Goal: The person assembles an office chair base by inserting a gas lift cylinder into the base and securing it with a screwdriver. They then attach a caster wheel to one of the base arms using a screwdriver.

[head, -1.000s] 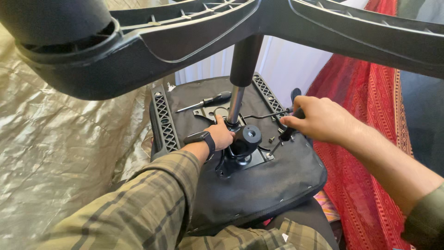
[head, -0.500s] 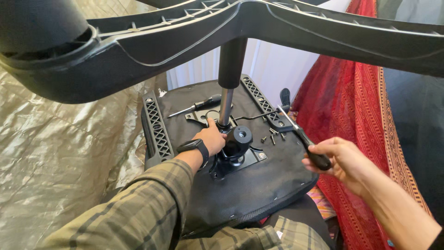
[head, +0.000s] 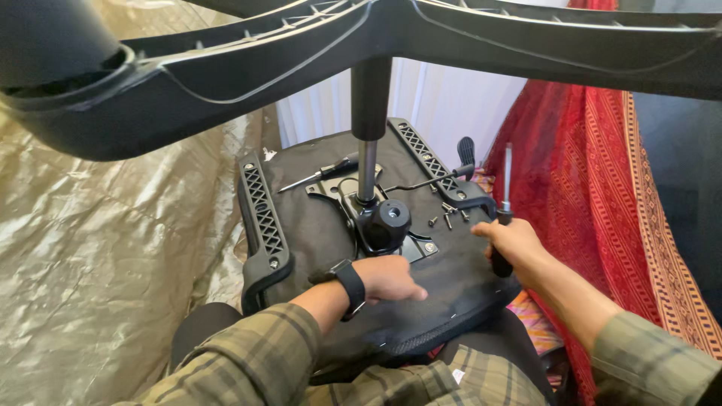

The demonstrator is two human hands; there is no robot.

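An upturned office chair fills the view: its black star base (head: pixel 421 37) spreads overhead on the gas column (head: pixel 369 98), above the black seat underside (head: pixel 316 225) resting on the person's lap. The metal tilt mechanism (head: pixel 380 225) sits on that underside with one bolt visible at its near corner, while several loose screws (head: pixel 446 218) lie just beside it, so the fastening looks only partly finished. A second screwdriver (head: pixel 320 174) lies unused behind. The right hand (head: pixel 511 242) clenches a black-handled screwdriver (head: pixel 505 203), tip up. The left hand (head: pixel 391 278) rests open on the seat, grasping nothing.
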